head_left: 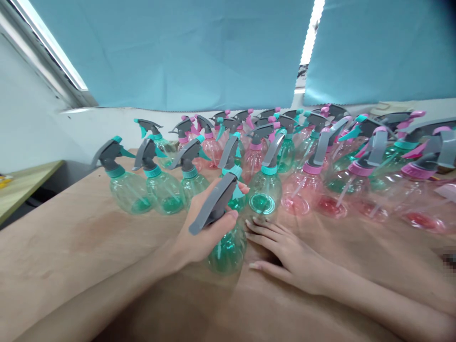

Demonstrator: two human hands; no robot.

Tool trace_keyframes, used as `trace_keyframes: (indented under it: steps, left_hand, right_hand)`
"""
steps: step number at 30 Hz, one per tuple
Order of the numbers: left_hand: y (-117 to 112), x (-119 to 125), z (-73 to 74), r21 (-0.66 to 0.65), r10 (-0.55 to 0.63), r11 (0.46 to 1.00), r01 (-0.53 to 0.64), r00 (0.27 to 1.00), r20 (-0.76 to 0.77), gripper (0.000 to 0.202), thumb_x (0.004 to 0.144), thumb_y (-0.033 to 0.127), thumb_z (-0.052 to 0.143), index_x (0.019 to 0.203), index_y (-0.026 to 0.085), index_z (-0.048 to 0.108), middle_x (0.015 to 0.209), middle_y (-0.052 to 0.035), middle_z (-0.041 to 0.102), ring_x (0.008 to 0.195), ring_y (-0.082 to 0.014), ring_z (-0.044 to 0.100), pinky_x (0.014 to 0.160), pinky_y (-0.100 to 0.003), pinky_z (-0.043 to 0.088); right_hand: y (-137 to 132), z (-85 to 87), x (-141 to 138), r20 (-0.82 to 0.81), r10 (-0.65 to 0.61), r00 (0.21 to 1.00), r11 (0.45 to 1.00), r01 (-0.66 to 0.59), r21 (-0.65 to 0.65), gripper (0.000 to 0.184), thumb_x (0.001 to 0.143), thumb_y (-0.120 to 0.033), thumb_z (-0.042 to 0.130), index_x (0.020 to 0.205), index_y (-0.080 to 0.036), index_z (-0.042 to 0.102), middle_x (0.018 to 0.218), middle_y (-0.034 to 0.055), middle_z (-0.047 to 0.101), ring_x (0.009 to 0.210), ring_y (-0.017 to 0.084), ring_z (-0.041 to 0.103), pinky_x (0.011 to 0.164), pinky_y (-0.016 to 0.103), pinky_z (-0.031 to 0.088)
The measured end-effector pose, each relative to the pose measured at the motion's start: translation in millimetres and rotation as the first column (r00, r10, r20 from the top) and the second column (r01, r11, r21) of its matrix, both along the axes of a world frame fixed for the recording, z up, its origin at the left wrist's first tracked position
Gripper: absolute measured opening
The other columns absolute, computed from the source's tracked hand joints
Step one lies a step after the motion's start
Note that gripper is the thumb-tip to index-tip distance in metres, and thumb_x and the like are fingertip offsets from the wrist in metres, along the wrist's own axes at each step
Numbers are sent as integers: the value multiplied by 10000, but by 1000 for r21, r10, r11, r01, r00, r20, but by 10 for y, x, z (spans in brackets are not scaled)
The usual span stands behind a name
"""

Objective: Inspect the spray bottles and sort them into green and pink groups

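My left hand (pixel 199 237) is wrapped round the neck of a green spray bottle (pixel 228 251) with a grey and teal trigger head, near the middle of the table. The bottle's base is at or close to the tabletop; I cannot tell if it touches. To its right, my right hand (pixel 285 249) lies palm down with the fingers spread, holding nothing. Just beyond those fingertips stands another green spray bottle (pixel 265 190). A row of green spray bottles, among them one at the left end (pixel 130 192), stands behind my left hand.
Pink spray bottles (pixel 299 190) stand to the right, with several more green and pink ones behind, on the brown table (pixel 78 242). Blue sheeting (pixel 195 52) covers the window at the back. At far left is a lower wooden surface (pixel 32 183).
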State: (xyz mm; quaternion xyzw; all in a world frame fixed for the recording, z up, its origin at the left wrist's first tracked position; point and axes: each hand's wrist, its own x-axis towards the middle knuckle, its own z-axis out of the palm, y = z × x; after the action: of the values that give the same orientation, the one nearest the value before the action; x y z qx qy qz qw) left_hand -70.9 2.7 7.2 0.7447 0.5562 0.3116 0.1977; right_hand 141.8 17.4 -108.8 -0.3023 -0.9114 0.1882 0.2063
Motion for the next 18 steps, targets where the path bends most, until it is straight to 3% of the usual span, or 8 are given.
trace_keyframes:
  steps: [4, 10, 18]
  left_hand:
    - [2, -15, 34, -128, -60, 988, 83, 984, 168, 395, 769, 233, 510, 1155, 286, 578, 512, 71, 444, 520, -164, 531, 521, -252, 432]
    - [5, -20, 59, -167, -76, 979, 119, 967, 245, 245, 764, 201, 539, 1001, 249, 575, 533, 72, 421, 588, -163, 556, 580, -257, 464]
    - [18, -64, -66, -114, -130, 977, 178, 931, 341, 137, 838, 174, 513, 959, 233, 539, 895, 16, 588, 802, -148, 610, 699, -248, 494]
  right_hand:
    - [-1, -4, 4, -7, 8, 1000, 1000, -8, -2, 630, 923, -528, 522, 1458, -220, 398, 1489, 82, 438, 1398, 273, 344, 1133, 496, 322]
    - [0, 0, 5, -15, 7, 1000, 1000, -7, -1, 621, 924, -522, 525, 1454, -220, 406, 1487, 86, 440, 1397, 279, 345, 1130, 500, 325]
    - [4, 9, 2, 33, 9, 999, 1000, -8, -2, 628, 930, -547, 496, 1446, -197, 416, 1501, 78, 420, 1407, 266, 327, 1140, 484, 315]
